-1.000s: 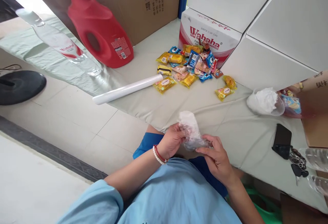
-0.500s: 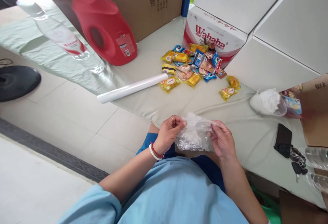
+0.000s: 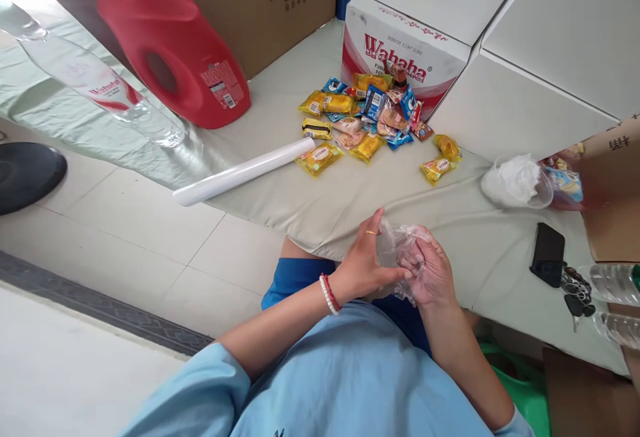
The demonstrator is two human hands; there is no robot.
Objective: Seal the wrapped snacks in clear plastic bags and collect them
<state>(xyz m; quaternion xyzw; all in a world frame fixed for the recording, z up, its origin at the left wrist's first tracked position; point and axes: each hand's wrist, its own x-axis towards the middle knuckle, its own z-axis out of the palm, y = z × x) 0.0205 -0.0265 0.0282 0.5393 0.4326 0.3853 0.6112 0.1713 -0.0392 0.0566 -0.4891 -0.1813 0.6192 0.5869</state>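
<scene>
A crumpled clear plastic bag [image 3: 399, 242] sits between my two hands at the near edge of the cloth-covered table [image 3: 350, 190]. My left hand [image 3: 364, 260], with a ring and a red-and-white bead bracelet, presses flat against the bag from the left. My right hand [image 3: 429, 269] has its fingers wrapped in the plastic from the right. Farther back on the table lies a pile of small snack packets [image 3: 367, 117] in yellow, blue and orange wrappers.
A white roll [image 3: 244, 170] lies left of the snacks. A red jug [image 3: 173, 50] and a clear bottle [image 3: 95, 84] stand at far left. A Wahaha carton [image 3: 400, 50], white boxes, a tub with a white bag [image 3: 517, 184], a phone [image 3: 547, 254] and keys [image 3: 573, 287] sit at right.
The bag was held stretched between both hands; now the hands have come together and my right fingers are pushed into the plastic. The view shifted slightly.
</scene>
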